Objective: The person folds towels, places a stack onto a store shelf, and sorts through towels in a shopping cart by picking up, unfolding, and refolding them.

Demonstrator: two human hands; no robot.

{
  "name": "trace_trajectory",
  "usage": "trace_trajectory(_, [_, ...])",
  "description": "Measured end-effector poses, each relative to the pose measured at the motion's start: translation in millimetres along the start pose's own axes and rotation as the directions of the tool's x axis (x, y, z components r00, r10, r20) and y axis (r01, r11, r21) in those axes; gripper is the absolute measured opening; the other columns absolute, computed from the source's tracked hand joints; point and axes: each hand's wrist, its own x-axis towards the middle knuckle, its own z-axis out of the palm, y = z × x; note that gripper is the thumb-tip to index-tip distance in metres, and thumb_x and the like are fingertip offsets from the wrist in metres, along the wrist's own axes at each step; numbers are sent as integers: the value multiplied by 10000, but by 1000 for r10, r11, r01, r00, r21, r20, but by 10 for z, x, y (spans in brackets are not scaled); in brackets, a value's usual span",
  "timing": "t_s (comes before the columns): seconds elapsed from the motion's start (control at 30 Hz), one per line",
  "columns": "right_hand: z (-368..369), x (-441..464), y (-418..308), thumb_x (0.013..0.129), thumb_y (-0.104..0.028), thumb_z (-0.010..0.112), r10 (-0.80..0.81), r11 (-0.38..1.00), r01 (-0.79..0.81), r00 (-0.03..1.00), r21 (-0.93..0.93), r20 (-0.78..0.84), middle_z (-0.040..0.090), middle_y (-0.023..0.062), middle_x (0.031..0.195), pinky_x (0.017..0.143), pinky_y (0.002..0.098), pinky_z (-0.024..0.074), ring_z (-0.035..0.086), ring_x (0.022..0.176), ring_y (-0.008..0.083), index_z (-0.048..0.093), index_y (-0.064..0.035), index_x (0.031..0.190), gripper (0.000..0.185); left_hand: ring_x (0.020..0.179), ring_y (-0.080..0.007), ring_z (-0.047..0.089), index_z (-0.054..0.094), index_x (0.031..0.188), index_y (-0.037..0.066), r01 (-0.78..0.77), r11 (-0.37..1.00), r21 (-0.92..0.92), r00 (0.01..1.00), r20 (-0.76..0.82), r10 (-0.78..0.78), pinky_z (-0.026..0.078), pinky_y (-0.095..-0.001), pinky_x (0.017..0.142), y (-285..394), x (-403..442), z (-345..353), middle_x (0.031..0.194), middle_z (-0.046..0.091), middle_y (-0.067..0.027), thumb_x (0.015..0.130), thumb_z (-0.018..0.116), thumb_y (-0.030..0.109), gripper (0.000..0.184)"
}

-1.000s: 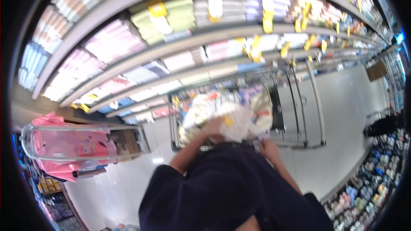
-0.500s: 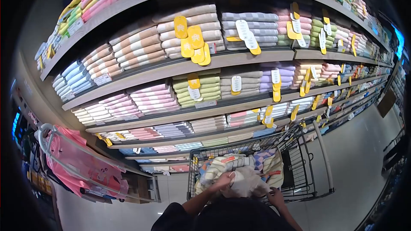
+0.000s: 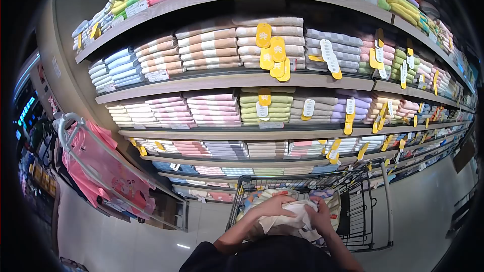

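Note:
A pale, off-white cloth (image 3: 282,225) is bunched between my two hands, above the near side of a black wire shopping cart (image 3: 360,219). My left hand (image 3: 273,206) lies across the cloth's upper left part, its fingers closed on the edge. On the other side, my right hand (image 3: 318,216) grips the cloth with bent fingers. Behind and beneath them, several folded towels (image 3: 330,202) in checks and stripes fill part of the cart. My hands and the cloth hide much of that pile.
Long shelves (image 3: 242,83) hold stacks of folded towels with yellow and white tags. A rack with pink clothing (image 3: 113,163) stands at the left. The cart's grey handle (image 3: 387,206) is on the right, above a pale tiled floor (image 3: 418,211).
My view has tilted up and turned left, so the shelves sit lower and further right. My right hand has come up nearer my left hand, and the cloth is gathered more tightly.

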Motion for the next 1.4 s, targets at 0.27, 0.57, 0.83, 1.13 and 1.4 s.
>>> trace_trajectory(0.27, [-704,181,-300,933,-102,514,287,648,-262,954,715,90,685,118,1025,778,350,592,689,887,218,596,16,1187,292,792,-37,570,670,1085,0,292,900,-323,951,1,-308,477,-246,693,-465,-281,-70,889,691,7,971,626,196,231])
trace_trajectory(0.57, [-774,-5,-347,915,-50,459,252,498,-317,943,807,215,656,187,1077,900,393,572,682,960,272,553,89,1183,316,650,-23,546,509,1373,63,82,571,-817,930,-143,-338,424,-186,572,-521,-2,204,871,658,40,1001,567,148,386])
trace_trajectory(0.83, [-795,-64,-355,927,-43,435,234,468,-283,953,837,191,615,201,1170,960,413,541,649,1062,285,530,31,1263,357,1124,-98,558,407,1473,88,27,805,-593,990,-97,-105,473,-226,884,-318,31,371,1383,511,-29,814,727,-30,742])
trace_trajectory(1.13, [-814,-92,-150,905,-116,555,146,873,-100,987,476,-60,671,96,1088,856,298,541,665,966,173,593,1,1203,323,941,-175,638,726,979,23,168,984,-61,927,-331,-178,482,-313,886,-296,38,276,1001,727,-109,887,728,181,183])
trace_trajectory(1.4, [-333,-231,-530,792,-146,805,-317,900,402,871,-171,376,555,128,1266,977,331,450,553,1189,225,624,-58,1117,382,927,-301,659,733,925,57,-289,942,173,956,-3,293,512,-356,825,470,97,148,1098,670,-94,894,657,122,106])
